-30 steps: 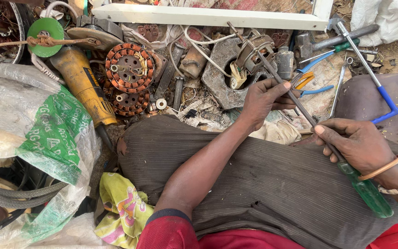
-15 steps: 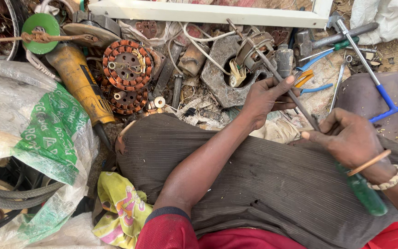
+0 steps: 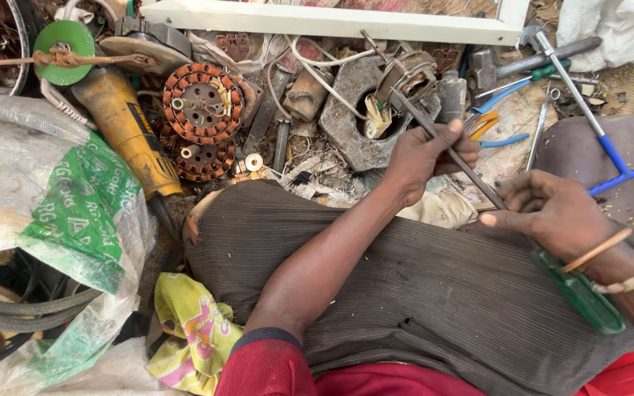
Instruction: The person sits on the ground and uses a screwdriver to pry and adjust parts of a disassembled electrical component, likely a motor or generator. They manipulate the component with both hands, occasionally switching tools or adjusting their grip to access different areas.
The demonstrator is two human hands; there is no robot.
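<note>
A long screwdriver (image 3: pixel 471 172) is gripped near its green handle by the right hand (image 3: pixel 552 213). Its shaft is pinched by the left hand (image 3: pixel 423 158), and its tip is set against a small motor (image 3: pixel 401 77).

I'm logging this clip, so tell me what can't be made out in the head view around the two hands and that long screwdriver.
- Screwdriver tip: lost among the motor part.
- Its green handle: partly covered by the right hand and wrist.
- Left hand grip: fingers curl over the shaft, so the contact underneath is hidden.
- Blue-handled tool: cut off by the right edge.
- Grinder nose: hidden behind the lap.
</note>
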